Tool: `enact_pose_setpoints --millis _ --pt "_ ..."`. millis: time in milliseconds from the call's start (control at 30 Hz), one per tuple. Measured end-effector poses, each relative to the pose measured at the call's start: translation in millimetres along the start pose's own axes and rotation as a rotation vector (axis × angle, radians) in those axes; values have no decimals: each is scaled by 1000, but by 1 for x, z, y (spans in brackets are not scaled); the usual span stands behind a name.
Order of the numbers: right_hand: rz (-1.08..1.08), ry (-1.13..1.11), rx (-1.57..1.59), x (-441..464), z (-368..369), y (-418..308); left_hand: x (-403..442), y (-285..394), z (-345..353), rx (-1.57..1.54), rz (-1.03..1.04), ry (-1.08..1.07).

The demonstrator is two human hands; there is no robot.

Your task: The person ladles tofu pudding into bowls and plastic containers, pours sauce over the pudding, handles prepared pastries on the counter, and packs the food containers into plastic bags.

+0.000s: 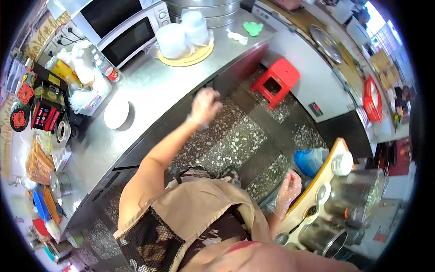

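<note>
A: Quick pass, from the left. What's on the counter [156, 86]?

B: Black device with a red panel [44, 117] at the far end, then a white tub [96, 100] crammed with plastic bags. Bottle with red label [108, 71] just beside it. White bowl [116, 113] sits nearer the edge.

A: Next?

B: Microwave [130, 38], then clear plastic containers [172, 40] on a round yellow board [190, 59].

A: Left hand [206, 107]?

B: Out in front, arm stretched, close to the counter's front edge. Fingers curled in, blurred. Can't tell if they grip anything, or if the hand touches that edge.

A: Past it?

B: Green crumpled thing [253, 29] on the counter, red stool [277, 80] standing on the speckled floor [235, 136].

A: Right hand [290, 187]?

B: Lower, by the person's right side, in a clear plastic glove [282, 199]. Fingers bent and bunched together; can't tell from here whether something's between them.

A: Nearest thing to it?

B: Blue plastic bag [309, 162], just beyond the fingertips, next to a pale wood-edged worktop [297, 224]. Can't tell if hand and worktop touch.

A: Far right?

B: White stack of round pieces [342, 163] at the worktop's upper end, metal pots [355, 197] alongside.
</note>
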State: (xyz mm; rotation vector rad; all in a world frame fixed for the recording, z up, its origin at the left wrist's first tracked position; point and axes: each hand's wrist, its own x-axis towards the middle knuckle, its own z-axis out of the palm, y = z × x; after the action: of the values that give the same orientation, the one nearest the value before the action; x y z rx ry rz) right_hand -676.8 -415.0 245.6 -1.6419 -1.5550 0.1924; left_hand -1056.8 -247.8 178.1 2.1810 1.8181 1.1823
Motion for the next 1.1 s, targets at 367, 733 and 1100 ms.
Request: enact_pose_setpoints --millis 367,733,1100 --pt "87 -227 471 271 201 49 312 -171 -57 737 -194 166" --pt "-126 -112 308 351 266 -17 369 -309 -62 688 210 -191" --pt "528 162 -475 294 135 184 456 -148 65 -262 182 236"
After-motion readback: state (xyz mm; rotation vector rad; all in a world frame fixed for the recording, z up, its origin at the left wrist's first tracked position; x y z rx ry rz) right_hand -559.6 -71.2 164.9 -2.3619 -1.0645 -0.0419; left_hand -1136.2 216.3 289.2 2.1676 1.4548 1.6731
